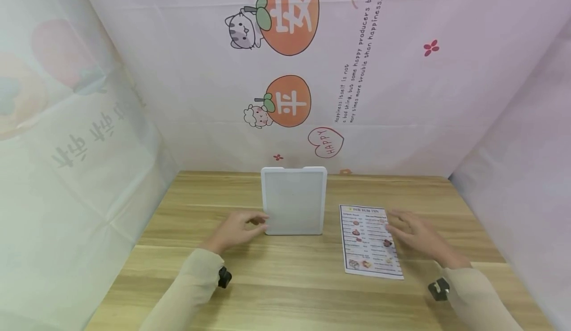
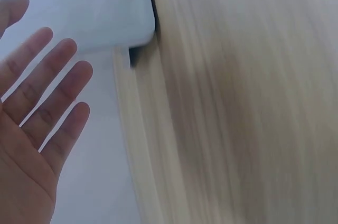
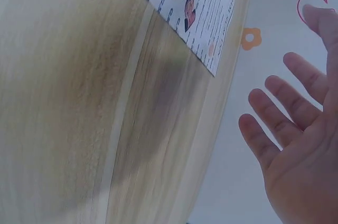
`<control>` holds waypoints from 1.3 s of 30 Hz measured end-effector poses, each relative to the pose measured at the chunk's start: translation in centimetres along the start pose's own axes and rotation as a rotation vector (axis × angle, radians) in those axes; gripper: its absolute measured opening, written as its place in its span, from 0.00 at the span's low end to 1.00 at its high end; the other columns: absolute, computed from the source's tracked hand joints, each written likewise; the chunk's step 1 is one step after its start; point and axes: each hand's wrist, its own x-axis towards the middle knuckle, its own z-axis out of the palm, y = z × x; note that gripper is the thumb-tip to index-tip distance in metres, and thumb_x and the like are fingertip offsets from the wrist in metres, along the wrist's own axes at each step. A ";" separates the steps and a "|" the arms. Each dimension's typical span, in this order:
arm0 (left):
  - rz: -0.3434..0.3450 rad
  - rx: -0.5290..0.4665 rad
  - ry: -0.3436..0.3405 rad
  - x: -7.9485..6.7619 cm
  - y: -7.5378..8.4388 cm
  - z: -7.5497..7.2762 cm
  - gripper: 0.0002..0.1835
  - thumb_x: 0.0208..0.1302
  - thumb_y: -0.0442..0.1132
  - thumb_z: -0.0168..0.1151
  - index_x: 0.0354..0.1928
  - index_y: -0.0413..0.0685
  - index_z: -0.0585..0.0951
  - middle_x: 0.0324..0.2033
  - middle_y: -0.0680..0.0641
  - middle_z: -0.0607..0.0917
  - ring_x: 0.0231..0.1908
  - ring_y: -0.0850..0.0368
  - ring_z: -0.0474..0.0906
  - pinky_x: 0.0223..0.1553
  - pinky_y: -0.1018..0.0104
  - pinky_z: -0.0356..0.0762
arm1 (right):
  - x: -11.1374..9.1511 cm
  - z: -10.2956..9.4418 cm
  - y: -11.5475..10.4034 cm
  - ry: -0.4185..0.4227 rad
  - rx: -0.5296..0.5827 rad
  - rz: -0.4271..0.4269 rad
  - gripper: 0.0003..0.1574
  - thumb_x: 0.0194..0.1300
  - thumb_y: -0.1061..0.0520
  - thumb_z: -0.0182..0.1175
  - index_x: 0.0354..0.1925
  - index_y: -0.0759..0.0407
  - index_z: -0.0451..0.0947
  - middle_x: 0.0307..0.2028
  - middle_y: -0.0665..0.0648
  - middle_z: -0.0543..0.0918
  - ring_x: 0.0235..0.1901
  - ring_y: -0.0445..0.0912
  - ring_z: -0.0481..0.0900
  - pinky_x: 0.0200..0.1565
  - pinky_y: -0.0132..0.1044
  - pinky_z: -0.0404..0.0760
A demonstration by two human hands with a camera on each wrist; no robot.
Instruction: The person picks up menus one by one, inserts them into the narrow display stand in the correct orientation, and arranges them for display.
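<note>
A white-rimmed sign holder (image 1: 294,202) with a blank grey panel stands upright near the back of the table. My left hand (image 1: 241,229) is at its lower left edge; whether the fingertips touch it I cannot tell. In the left wrist view the fingers of this hand (image 2: 39,97) are spread and loosely straight, with nothing between them. A printed menu sheet (image 1: 369,242) with small food pictures lies flat to the right of the holder. Beside the sheet's right edge is my right hand (image 1: 417,234). The right wrist view shows this hand (image 3: 296,123) with fingers extended, holding nothing.
The wood-grain table (image 1: 276,291) ends at a white printed cloth (image 1: 200,98) hanging behind it. More cloth hangs at the left and right sides. Each wrist carries a small black camera, the left one (image 1: 224,277) and the right one (image 1: 439,289).
</note>
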 end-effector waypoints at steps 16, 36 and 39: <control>0.069 -0.123 -0.055 2.7 1.7 4.0 0.17 0.71 0.42 0.64 0.58 0.48 0.82 0.49 0.52 0.86 0.46 0.61 0.82 0.51 0.63 0.80 | -0.4 0.2 -0.8 -0.073 0.072 0.067 0.39 0.70 0.48 0.64 0.70 0.66 0.66 0.65 0.76 0.68 0.57 0.71 0.74 0.50 0.71 0.73; -0.005 -0.219 -0.154 6.0 4.8 7.7 0.21 0.73 0.45 0.60 0.65 0.50 0.77 0.57 0.52 0.82 0.54 0.62 0.78 0.56 0.68 0.75 | -0.2 0.7 -0.4 -0.143 0.107 0.177 0.38 0.70 0.47 0.63 0.69 0.65 0.67 0.60 0.72 0.76 0.58 0.70 0.74 0.52 0.73 0.70; -0.001 -0.238 -0.162 6.6 5.1 8.6 0.22 0.73 0.46 0.61 0.65 0.50 0.77 0.57 0.52 0.82 0.54 0.63 0.78 0.55 0.70 0.75 | -0.2 0.7 -0.2 -0.160 0.119 0.219 0.39 0.70 0.45 0.62 0.70 0.64 0.66 0.60 0.71 0.77 0.59 0.70 0.73 0.53 0.74 0.69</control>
